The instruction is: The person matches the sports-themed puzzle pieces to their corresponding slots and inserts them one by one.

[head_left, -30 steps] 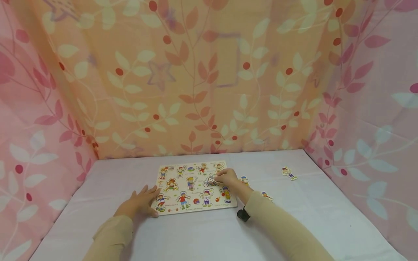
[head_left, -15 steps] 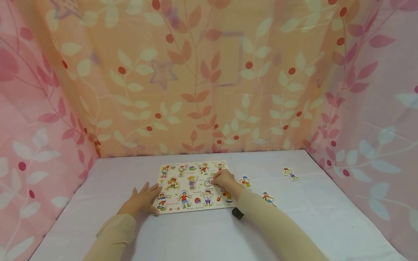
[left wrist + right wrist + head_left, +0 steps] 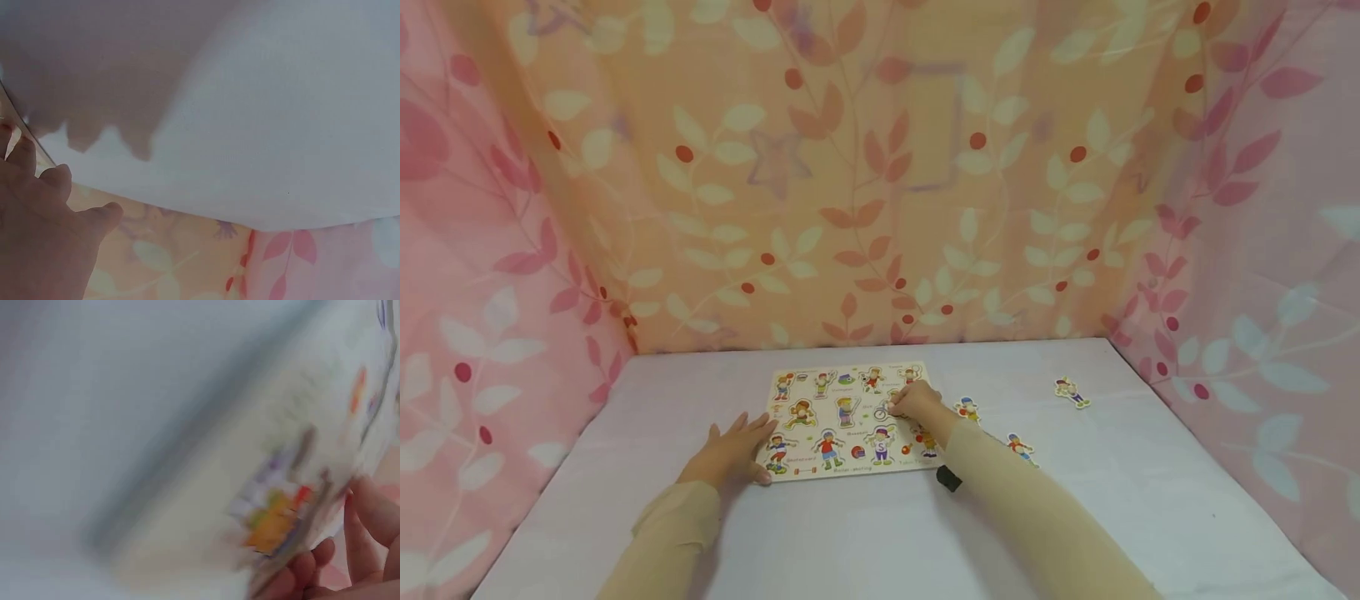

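Observation:
A wooden puzzle board (image 3: 880, 473) with sports figures lies on the white table. My right hand (image 3: 917, 403) is over its right part, thumb and fingertips pinching a bicycle puzzle piece (image 3: 882, 412); the hand hides most of that piece. In the right wrist view, the fingers (image 3: 369, 512) are bent at the board's blurred printed face. My left hand (image 3: 727, 450) rests at the board's left edge with fingers spread, the thumb by the near left corner. In the left wrist view, the left hand (image 3: 44, 219) shows its spread fingers along that edge.
Loose figure pieces lie right of the board: a blue-capped piece (image 3: 967, 409) beside it, another piece (image 3: 1021, 448) nearer the right sleeve, and a third piece (image 3: 1071, 392) farther right. Floral curtains (image 3: 850, 183) enclose the table behind and at both sides.
My right hand has shifted slightly left over the bicycle piece and now covers more of it. The left hand stays at the board's edge. The head view has tilted slightly.

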A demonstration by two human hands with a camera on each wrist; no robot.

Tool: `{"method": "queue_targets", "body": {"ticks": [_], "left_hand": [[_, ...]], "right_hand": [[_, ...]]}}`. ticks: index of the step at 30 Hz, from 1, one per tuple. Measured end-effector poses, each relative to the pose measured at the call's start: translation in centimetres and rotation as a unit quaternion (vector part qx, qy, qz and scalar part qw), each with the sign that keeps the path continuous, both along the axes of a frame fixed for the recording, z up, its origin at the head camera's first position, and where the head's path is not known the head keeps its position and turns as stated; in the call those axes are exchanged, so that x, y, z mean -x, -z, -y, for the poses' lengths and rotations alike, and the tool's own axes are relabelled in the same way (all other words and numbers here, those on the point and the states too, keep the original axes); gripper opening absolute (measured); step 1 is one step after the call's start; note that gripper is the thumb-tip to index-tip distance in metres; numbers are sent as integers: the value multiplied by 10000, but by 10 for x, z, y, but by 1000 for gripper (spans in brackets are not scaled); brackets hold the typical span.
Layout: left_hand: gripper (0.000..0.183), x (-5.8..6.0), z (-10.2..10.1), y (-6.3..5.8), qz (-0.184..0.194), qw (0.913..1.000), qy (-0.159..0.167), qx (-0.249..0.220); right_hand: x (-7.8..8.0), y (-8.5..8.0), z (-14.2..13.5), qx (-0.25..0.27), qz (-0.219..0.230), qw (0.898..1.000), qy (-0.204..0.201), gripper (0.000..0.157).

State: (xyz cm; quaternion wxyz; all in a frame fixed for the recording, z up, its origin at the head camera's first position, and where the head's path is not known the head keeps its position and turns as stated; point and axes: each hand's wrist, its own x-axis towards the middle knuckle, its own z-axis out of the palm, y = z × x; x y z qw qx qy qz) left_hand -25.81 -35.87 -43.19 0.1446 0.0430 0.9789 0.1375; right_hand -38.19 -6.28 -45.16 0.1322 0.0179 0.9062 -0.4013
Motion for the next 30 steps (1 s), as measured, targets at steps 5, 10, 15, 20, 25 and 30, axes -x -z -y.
{"method": "queue_targets", "body": {"ticks": [5,10,15,20,25,30], "left_hand": [[98,6,-3,0,56,10000,30,62],[99,7,0,3,62,10000,-57,-5],[101,6,3,2,76,10000,-30,-29],[102,5,2,1,137,9999,-46,-43],[102,5,0,0,141,9999,-30,-31],[102,5,0,-1,127,9999,-25,-63]], "right_hand": [[5,-4,-22,710,-220,9972,10,21],[7,-28,-52,990,-626,9930,-137,27],[13,-43,-80,1051,-713,9914,-322,33],[16,-49,-106,958,-603,9926,-448,34],[13,-50,-124,880,-565,9925,-640,33],[14,-45,-138,768,-504,9897,-1103,34]]}}
